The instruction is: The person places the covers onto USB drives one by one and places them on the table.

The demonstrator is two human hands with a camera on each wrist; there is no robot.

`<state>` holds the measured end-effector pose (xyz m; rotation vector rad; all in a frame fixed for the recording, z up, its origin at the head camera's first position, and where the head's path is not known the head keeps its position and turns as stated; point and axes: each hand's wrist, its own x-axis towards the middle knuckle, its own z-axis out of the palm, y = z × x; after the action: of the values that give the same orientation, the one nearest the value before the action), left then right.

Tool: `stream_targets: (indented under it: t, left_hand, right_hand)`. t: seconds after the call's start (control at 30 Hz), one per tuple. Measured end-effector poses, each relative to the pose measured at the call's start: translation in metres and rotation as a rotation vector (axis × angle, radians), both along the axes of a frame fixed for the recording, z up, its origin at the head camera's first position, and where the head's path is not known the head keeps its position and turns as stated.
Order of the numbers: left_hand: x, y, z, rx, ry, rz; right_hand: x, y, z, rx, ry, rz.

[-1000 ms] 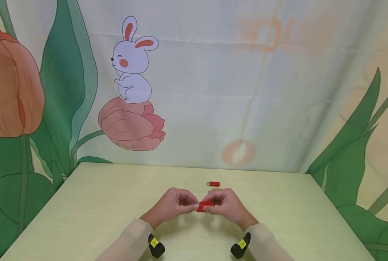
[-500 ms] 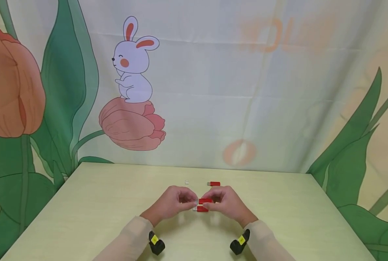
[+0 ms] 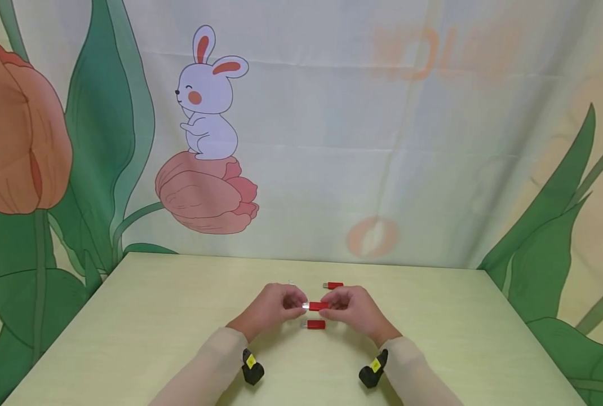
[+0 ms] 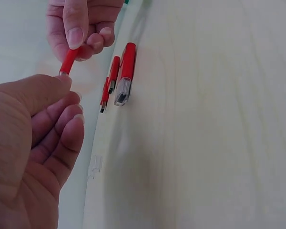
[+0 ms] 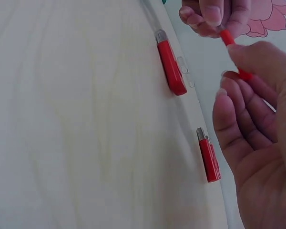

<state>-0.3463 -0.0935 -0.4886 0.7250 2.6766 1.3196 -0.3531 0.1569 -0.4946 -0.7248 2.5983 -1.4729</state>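
Observation:
Both hands hold one red USB stick [image 3: 318,306] above the table, in front of my body. My right hand [image 3: 351,307] pinches its red body between thumb and fingers. With thumb and fingertips, my left hand [image 3: 278,303] pinches the clear cap [image 3: 305,305] at the plug end, mostly hidden by the fingers in the wrist views. Below the hands lies another red USB stick [image 3: 314,325], its clear cap [image 4: 123,92] over the plug. Two uncapped red sticks lie farther back; one [image 3: 335,286] shows beyond my right hand, and both appear in the left wrist view.
Two loose clear caps [image 5: 182,65] lie on the pale table [image 3: 154,327] beyond the left hand. A printed cloth backdrop [image 3: 322,169] hangs behind the table's far edge. Each wrist wears a small black camera [image 3: 253,369].
Both hands have moved slightly away from my body and up with the held stick. It now stands clear of the capped stick below, which overlapped it in view before.

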Motion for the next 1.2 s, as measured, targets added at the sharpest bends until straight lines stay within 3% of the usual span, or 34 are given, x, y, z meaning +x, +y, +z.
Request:
stream_targets:
  t: [0.27, 0.5, 1.2]
  left_hand:
    - [-0.008, 0.005, -0.004, -0.077, -0.013, 0.02]
    - [-0.011, 0.008, -0.009, -0.146, 0.044, 0.007]
    - [-0.016, 0.015, -0.005, -0.259, 0.008, 0.031]
  right_hand:
    - [-0.007, -0.002, -0.006, 0.092, 0.024, -0.032]
    - [-0.01, -0.004, -0.008, 0.178, 0.02, -0.04]
    - [-0.02, -0.011, 0.003, 0.364, -0.027, 0.009]
